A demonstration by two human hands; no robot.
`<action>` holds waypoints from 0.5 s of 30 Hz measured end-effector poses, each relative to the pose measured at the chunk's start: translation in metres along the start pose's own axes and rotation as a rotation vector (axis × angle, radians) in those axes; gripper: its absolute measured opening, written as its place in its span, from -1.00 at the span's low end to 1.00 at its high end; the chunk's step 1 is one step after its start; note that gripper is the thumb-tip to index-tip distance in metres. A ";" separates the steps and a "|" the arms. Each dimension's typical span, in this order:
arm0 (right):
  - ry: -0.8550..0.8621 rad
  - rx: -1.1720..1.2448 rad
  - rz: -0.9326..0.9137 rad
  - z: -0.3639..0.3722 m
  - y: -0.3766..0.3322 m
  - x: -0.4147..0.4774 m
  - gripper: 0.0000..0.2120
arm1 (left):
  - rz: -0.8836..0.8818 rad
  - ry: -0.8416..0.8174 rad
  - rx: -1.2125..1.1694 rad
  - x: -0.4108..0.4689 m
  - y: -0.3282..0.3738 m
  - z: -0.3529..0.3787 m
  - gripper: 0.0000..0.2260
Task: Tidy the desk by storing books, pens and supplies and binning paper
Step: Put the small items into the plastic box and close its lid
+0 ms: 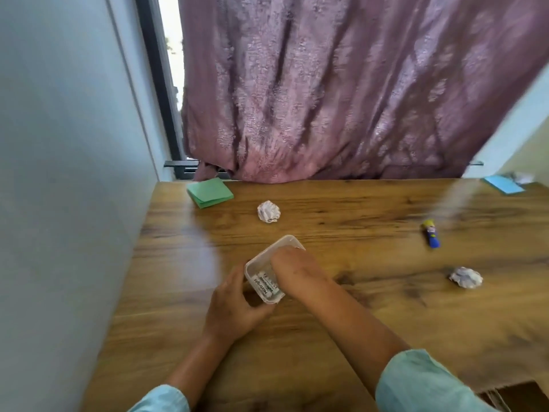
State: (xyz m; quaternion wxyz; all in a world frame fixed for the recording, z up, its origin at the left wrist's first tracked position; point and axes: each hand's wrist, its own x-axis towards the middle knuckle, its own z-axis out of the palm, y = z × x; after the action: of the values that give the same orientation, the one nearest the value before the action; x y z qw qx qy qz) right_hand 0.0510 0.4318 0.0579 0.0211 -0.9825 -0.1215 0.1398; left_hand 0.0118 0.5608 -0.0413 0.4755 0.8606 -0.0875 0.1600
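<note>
The clear plastic tub [285, 239] sits on the desk [356, 316] towards its near left edge, a white labelled packet [265, 287] inside. One paper ball [269, 211] lies beyond it, green notes [209, 192] at the far left corner, a glue stick [431, 234] and another paper ball [465, 277] well to the right. The left hand [234, 304] grips the tub's near end; the right hand [297, 269] reaches inside, fingers hidden, so I cannot tell their state

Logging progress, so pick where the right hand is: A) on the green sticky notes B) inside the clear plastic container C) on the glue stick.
B: the right hand reaches into the clear plastic container, which the left hand holds.
</note>
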 end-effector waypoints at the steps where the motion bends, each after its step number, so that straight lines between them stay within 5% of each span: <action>1: 0.013 0.017 -0.006 0.000 0.007 -0.012 -0.79 | -0.013 -0.015 -0.031 -0.007 0.007 0.007 -0.46; 15: -0.158 0.106 0.425 0.048 0.124 -0.232 -0.73 | 0.109 -0.373 -0.255 -0.143 0.145 0.122 -0.43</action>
State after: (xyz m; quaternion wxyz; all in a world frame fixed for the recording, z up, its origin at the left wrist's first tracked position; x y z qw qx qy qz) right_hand -0.1492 0.2549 0.0651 0.0329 -0.9695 0.0945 0.2238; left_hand -0.1422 0.3800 -0.0382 0.5466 0.8023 -0.2398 0.0112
